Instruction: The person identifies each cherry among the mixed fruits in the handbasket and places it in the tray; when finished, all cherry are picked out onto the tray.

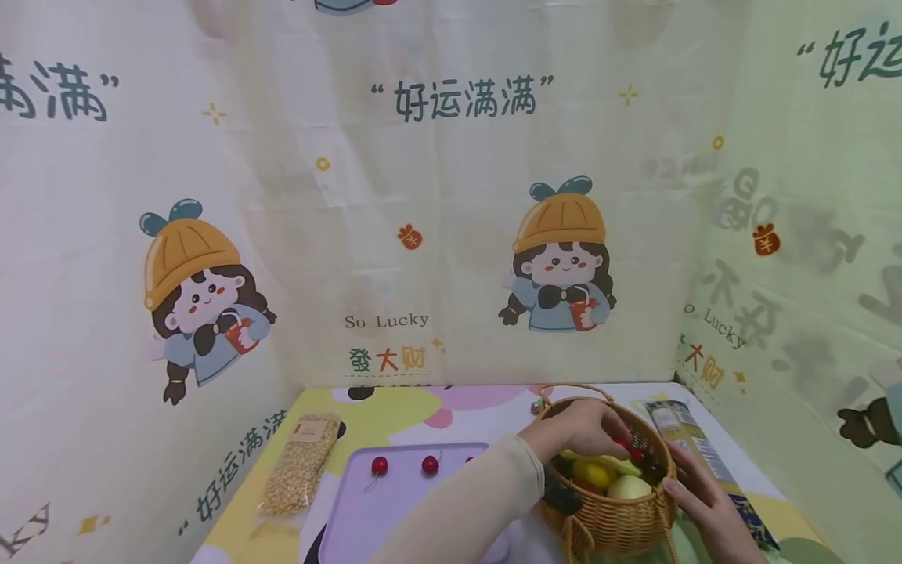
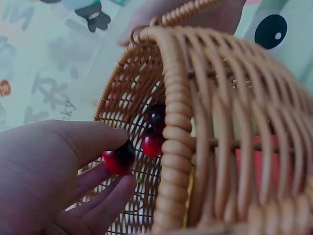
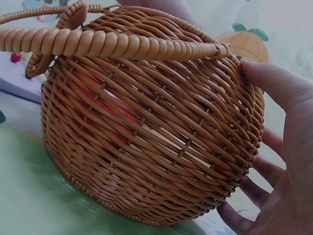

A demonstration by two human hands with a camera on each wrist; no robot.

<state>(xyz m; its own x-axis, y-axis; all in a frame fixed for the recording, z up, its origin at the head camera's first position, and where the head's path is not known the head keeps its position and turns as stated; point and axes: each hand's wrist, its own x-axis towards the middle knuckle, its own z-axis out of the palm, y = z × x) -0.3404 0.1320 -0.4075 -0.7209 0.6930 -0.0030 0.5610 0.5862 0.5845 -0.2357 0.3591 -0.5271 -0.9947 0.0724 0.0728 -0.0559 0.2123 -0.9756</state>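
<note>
**Left hand pinches a cherry at the mouth of the wicker basket**

At the far left of the table, a clear bag of pale yellow kernels lies flat. Next comes a lilac tray, with one red cherry near its far left corner, a second red cherry beside that, and a third partly hidden by the cream sleeve crossing over the tray.

The sleeve leads to the left hand, which is narrow, thumb and fingertips closed on its cherry at the basket's opening. The wicker basket stands right of the tray. Inside lie a yellow fruit and, to its right, a round pale green fruit; the left wrist view also shows two dark red cherries near the rim.

On the basket's right side, the right hand is spread wide, its thumb at the rim and its fingers against the woven wall. Beyond it, a long printed packet lies along the table's right side.
</note>
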